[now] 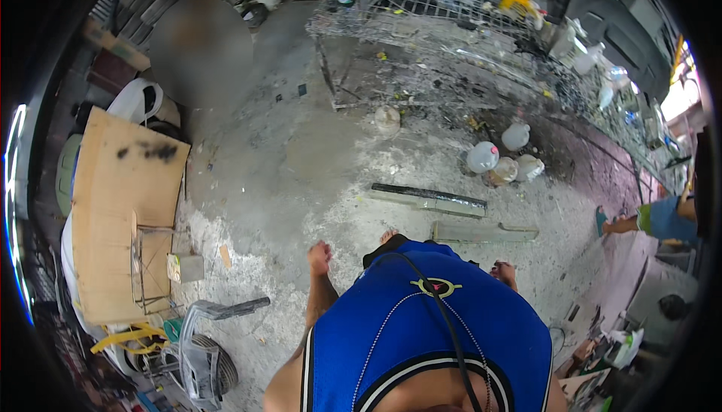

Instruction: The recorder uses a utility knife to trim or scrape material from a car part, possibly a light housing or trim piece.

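Down at the person's left side, the left hand [320,257] hangs loosely curled over bare floor with nothing visible in it; I cannot tell whether the fingertips meet the palm. The right hand [505,271] is partly hidden by the blue jersey [429,314]; its fingers look bent, but I cannot tell whether they grip anything. Both arms hang beside the torso, probably just relaxed.

Ahead of the hands lie the nearest things: a pale grey-green bar [485,232], straight and matte with a notch toward its right end, and beyond it a glossy black strip [429,194] edged by a paler band. Both rest flat on the floor, likely the steadiest way to lay such long, narrow shapes.

Farther out, rounded translucent jugs, one with a red cap [482,158], cluster near a wire-mesh table [421,6], perhaps gathered to leave walking room. The concrete floor [256,149] is blotched and scuffed. At the left stands a broad wooden panel [113,216] with sooty black smudges; a grey moulded part [199,367], smooth and curved, lies below it. At the far right, a co-worker's leg [620,225] shows.
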The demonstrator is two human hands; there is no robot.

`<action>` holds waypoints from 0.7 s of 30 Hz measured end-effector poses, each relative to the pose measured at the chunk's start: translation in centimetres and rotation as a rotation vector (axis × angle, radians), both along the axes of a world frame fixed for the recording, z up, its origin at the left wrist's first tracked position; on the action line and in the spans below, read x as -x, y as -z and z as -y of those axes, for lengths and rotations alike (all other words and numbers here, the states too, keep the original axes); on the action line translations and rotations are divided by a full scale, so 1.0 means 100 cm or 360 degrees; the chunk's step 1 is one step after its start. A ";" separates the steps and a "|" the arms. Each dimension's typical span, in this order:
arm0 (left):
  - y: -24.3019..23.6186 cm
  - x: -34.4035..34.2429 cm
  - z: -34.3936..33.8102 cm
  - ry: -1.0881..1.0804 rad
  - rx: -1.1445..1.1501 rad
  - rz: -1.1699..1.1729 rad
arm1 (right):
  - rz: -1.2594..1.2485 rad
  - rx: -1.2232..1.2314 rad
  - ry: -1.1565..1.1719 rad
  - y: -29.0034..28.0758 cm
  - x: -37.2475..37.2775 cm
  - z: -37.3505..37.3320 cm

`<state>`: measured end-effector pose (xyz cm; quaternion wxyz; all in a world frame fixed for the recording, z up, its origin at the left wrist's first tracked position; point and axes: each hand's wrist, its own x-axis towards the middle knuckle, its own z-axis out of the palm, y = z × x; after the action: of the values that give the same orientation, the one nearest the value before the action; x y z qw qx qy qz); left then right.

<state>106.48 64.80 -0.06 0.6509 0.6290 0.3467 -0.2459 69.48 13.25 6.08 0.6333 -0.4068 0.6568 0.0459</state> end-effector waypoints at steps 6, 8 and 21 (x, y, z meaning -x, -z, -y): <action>-0.062 -0.070 0.070 0.0311 -0.0278 -0.0121 | -0.0025 0.0113 0.0790 0.016 0.051 -0.033; -0.066 -0.074 0.084 0.0457 -0.0353 -0.0225 | -0.0118 0.0080 0.0994 0.001 0.051 -0.042; -0.065 -0.093 0.066 0.1030 -0.0495 -0.0221 | 0.2234 -0.0028 -0.0752 -0.489 -0.013 -0.043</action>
<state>115.77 58.23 6.41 0.4110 0.7793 0.2064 -0.4256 70.80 17.60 55.01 0.8807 -0.4660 -0.0082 -0.0846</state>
